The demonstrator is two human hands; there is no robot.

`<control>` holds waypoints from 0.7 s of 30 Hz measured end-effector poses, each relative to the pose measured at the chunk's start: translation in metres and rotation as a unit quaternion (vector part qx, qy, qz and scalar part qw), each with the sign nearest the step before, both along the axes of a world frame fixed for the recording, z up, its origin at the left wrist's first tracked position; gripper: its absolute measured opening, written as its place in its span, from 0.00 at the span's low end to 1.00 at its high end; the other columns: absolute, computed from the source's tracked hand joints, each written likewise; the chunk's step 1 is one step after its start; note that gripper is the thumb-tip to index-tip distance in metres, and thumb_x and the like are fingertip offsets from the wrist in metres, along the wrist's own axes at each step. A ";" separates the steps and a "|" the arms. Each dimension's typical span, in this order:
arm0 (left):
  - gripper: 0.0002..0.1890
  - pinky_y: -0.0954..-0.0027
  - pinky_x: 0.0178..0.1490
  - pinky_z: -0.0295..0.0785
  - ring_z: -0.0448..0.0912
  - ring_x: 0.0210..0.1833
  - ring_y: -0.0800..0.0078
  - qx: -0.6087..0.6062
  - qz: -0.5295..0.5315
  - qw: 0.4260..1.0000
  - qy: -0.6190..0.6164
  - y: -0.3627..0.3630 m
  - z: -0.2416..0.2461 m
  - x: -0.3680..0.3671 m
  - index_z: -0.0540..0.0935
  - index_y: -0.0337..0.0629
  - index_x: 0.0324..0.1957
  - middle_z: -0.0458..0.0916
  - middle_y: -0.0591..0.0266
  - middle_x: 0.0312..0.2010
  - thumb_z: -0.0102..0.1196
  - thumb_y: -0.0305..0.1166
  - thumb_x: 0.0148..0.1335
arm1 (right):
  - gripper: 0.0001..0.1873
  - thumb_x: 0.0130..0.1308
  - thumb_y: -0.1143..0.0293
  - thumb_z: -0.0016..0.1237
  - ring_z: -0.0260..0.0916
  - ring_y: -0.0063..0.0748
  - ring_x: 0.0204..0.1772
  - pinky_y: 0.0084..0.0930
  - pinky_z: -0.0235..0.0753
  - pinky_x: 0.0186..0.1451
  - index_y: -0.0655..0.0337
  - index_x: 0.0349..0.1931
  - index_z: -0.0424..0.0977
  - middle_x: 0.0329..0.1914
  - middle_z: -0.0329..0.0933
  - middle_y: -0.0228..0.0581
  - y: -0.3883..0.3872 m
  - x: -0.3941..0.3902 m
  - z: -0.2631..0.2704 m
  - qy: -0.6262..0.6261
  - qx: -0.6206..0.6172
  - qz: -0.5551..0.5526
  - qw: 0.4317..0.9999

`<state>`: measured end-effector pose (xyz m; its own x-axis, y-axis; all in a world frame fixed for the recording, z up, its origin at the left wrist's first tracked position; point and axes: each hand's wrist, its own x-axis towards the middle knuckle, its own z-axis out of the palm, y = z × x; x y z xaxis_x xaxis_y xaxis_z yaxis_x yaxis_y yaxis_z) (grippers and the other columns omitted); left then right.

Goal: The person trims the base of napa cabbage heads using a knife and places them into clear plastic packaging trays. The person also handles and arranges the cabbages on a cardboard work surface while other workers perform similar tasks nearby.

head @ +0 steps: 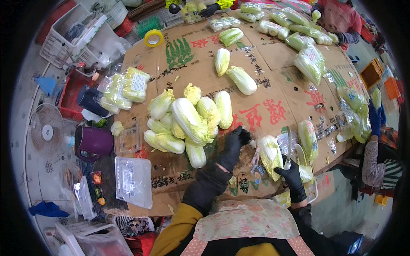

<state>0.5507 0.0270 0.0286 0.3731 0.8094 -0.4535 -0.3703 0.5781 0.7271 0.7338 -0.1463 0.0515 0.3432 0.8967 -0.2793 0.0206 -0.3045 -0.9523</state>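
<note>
My right hand [293,179], in a black glove, grips the pale handle of a knife [288,147] whose blade points away from me. Its fingertips lie close to a napa cabbage [268,153] on the cardboard; whether they touch it I cannot tell. My left hand [239,137], also black-gloved, reaches over the cardboard with its fingers apart and nothing visible in it. To its left is a pile of small napa cabbages [189,118]. A wrapped cabbage [307,140] lies right of the knife, with cut leaves [306,172] below it.
Printed cardboard [205,70] covers the table. Yellow tape [153,38], bagged cabbages [126,86], a purple jug [94,142] and a plastic tray [133,182] line the left side. More bagged cabbages [309,64] lie far right. Other people's hands [209,10] work at the far and right edges.
</note>
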 end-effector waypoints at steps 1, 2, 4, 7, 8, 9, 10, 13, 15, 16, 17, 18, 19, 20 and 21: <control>0.15 0.69 0.43 0.72 0.77 0.32 0.70 -0.017 0.010 1.000 -0.011 -0.001 0.007 -0.002 0.79 0.38 0.32 0.79 0.62 0.26 0.46 0.40 0.66 | 0.30 0.46 0.72 0.63 0.72 0.28 0.47 0.26 0.69 0.54 0.68 0.52 0.70 0.45 0.77 0.40 0.000 -0.001 0.002 0.031 0.007 -0.016 0.999; 0.13 0.69 0.47 0.71 0.77 0.41 0.71 0.011 -0.031 0.999 0.018 -0.004 0.014 -0.009 0.76 0.36 0.41 0.79 0.59 0.36 0.51 0.37 0.63 | 0.30 0.46 0.72 0.63 0.72 0.28 0.47 0.26 0.69 0.54 0.68 0.52 0.70 0.45 0.77 0.40 0.001 -0.002 0.003 0.017 0.003 -0.019 1.000; 0.19 0.68 0.50 0.70 0.74 0.49 0.70 0.190 -0.071 0.975 0.089 -0.029 0.025 -0.002 0.71 0.35 0.50 0.75 0.57 0.45 0.56 0.35 0.60 | 0.30 0.45 0.71 0.63 0.72 0.28 0.47 0.27 0.69 0.54 0.68 0.51 0.70 0.45 0.76 0.39 0.004 -0.010 0.006 -0.015 0.001 -0.042 0.999; 0.34 0.68 0.55 0.68 0.69 0.57 0.68 0.513 -0.111 0.814 0.250 -0.047 0.032 0.011 0.62 0.36 0.61 0.66 0.53 0.58 0.62 0.30 0.54 | 0.32 0.44 0.63 0.65 0.73 0.30 0.47 0.27 0.70 0.53 0.67 0.50 0.71 0.44 0.77 0.43 0.010 -0.019 0.007 -0.154 -0.005 -0.036 0.987; 0.29 0.69 0.54 0.68 0.71 0.54 0.68 0.431 -0.113 0.860 0.248 -0.043 0.030 0.013 0.66 0.34 0.58 0.69 0.54 0.55 0.61 0.30 0.55 | 0.33 0.43 0.61 0.66 0.73 0.33 0.47 0.28 0.70 0.53 0.66 0.50 0.71 0.43 0.77 0.45 0.009 -0.021 0.008 -0.151 0.020 -0.013 0.988; 0.25 0.70 0.53 0.69 0.73 0.52 0.68 0.342 -0.124 0.898 0.249 -0.039 0.027 0.016 0.69 0.33 0.55 0.73 0.54 0.52 0.59 0.30 0.56 | 0.32 0.43 0.62 0.66 0.74 0.34 0.48 0.29 0.70 0.53 0.66 0.50 0.71 0.44 0.77 0.45 0.009 -0.021 0.008 -0.143 0.023 0.000 0.989; 0.21 0.70 0.52 0.69 0.74 0.50 0.69 0.283 -0.103 0.935 0.189 -0.032 0.023 0.013 0.71 0.33 0.52 0.75 0.55 0.50 0.57 0.29 0.57 | 0.32 0.44 0.62 0.66 0.73 0.33 0.48 0.28 0.70 0.53 0.65 0.50 0.71 0.44 0.77 0.45 0.007 -0.019 0.008 -0.157 0.011 -0.002 0.988; 0.12 0.72 0.49 0.70 0.77 0.43 0.70 0.096 -0.087 0.990 0.057 -0.015 0.006 -0.001 0.76 0.32 0.45 0.79 0.58 0.42 0.50 0.25 0.60 | 0.30 0.45 0.66 0.65 0.72 0.28 0.46 0.27 0.70 0.53 0.65 0.50 0.72 0.44 0.77 0.42 -0.001 -0.011 0.006 -0.080 -0.005 0.000 0.997; 0.10 0.72 0.47 0.71 0.77 0.40 0.72 0.065 -0.073 0.994 -0.041 -0.016 -0.007 -0.006 0.77 0.32 0.42 0.80 0.60 0.39 0.45 0.23 0.62 | 0.26 0.48 0.69 0.61 0.71 0.26 0.45 0.25 0.69 0.53 0.68 0.50 0.72 0.44 0.76 0.38 -0.007 -0.004 0.001 0.045 0.017 -0.021 0.999; 0.10 0.73 0.46 0.71 0.77 0.40 0.73 0.207 -0.101 0.971 0.066 -0.022 -0.012 -0.007 0.77 0.34 0.42 0.80 0.60 0.37 0.45 0.24 0.62 | 0.26 0.50 0.69 0.59 0.71 0.26 0.46 0.24 0.69 0.53 0.69 0.50 0.71 0.45 0.76 0.37 -0.008 -0.003 -0.002 0.118 0.016 -0.044 0.992; 0.10 0.73 0.44 0.72 0.77 0.39 0.74 0.278 -0.106 0.943 0.150 -0.028 -0.014 -0.007 0.78 0.35 0.41 0.80 0.60 0.35 0.44 0.26 0.63 | 0.25 0.51 0.69 0.57 0.71 0.26 0.46 0.23 0.68 0.53 0.70 0.50 0.70 0.45 0.75 0.37 -0.009 0.000 -0.005 0.191 0.032 -0.078 0.978; 0.09 0.73 0.42 0.72 0.77 0.38 0.75 0.284 -0.116 0.934 0.181 -0.028 -0.014 -0.010 0.78 0.35 0.41 0.80 0.60 0.34 0.45 0.27 0.63 | 0.26 0.52 0.68 0.55 0.70 0.26 0.46 0.22 0.68 0.52 0.70 0.51 0.69 0.46 0.75 0.36 -0.010 0.001 -0.007 0.201 0.074 -0.108 0.971; 0.09 0.74 0.40 0.73 0.77 0.37 0.76 0.285 -0.121 0.933 0.183 -0.031 -0.011 -0.011 0.78 0.36 0.40 0.80 0.60 0.33 0.46 0.28 0.63 | 0.26 0.52 0.69 0.55 0.70 0.25 0.46 0.22 0.67 0.52 0.69 0.52 0.69 0.45 0.75 0.35 -0.010 0.004 -0.007 0.220 0.083 -0.136 0.962; 0.10 0.74 0.38 0.72 0.77 0.33 0.75 0.179 -0.105 0.963 0.171 -0.031 -0.005 -0.015 0.79 0.36 0.39 0.79 0.61 0.32 0.46 0.29 0.63 | 0.26 0.52 0.69 0.56 0.70 0.25 0.45 0.22 0.68 0.52 0.68 0.52 0.69 0.45 0.75 0.34 -0.011 0.006 -0.006 0.204 0.102 -0.172 0.958; 0.11 0.75 0.36 0.71 0.76 0.30 0.75 0.032 -0.079 0.984 0.155 -0.029 0.004 -0.016 0.79 0.36 0.38 0.79 0.63 0.31 0.46 0.31 0.63 | 0.26 0.51 0.69 0.56 0.70 0.25 0.44 0.22 0.68 0.51 0.67 0.52 0.69 0.44 0.75 0.33 -0.012 0.008 -0.003 0.194 0.113 -0.187 0.956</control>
<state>0.5346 -0.0016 0.0330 0.3480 0.7829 -0.5157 -0.0345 0.5604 0.8275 0.7414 -0.1580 0.0483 0.5620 0.7841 -0.2634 -0.4174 -0.0061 -0.9087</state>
